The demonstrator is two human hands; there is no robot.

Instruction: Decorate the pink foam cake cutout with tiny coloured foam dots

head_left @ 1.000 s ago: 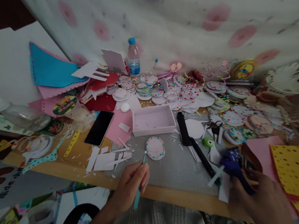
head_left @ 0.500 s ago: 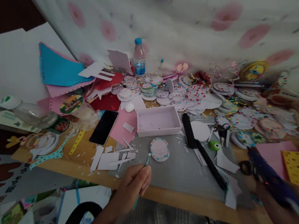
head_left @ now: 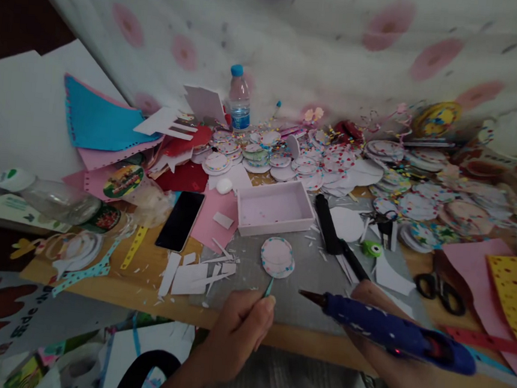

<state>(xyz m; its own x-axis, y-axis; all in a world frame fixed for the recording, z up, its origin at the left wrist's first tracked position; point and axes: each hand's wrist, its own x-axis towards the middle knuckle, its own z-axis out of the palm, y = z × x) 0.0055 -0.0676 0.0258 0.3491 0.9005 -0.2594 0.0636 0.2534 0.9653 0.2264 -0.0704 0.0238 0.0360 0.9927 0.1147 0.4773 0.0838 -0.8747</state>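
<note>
My left hand [head_left: 246, 326] pinches thin teal tweezers [head_left: 270, 285], their tip at the lower edge of a round white paper disc [head_left: 277, 256]. Small pink and blue bits ring the disc, which lies on the grey cutting mat [head_left: 236, 289]. Whether the tip touches the disc, I cannot tell. Wrapped around a dark blue hot glue gun [head_left: 392, 326], my right hand [head_left: 373, 355] holds it over the mat's front edge. The gun's nozzle points left, toward the disc and apart from it. A small red light glows on its body.
Behind the disc stands a shallow white box [head_left: 274, 225]. A black-handled tool [head_left: 328, 224] lies right of it, with scissors [head_left: 440, 292] farther right. A phone [head_left: 180, 220] and paper scraps [head_left: 189, 279] lie left. Decorated discs [head_left: 334, 161] are heaped at the back, near a water bottle [head_left: 239, 102].
My right hand has brought the glue gun leftward from the right side, uncovering the scissors. My left hand has moved slightly right, bringing the tweezers' tip to the disc's lower edge.
</note>
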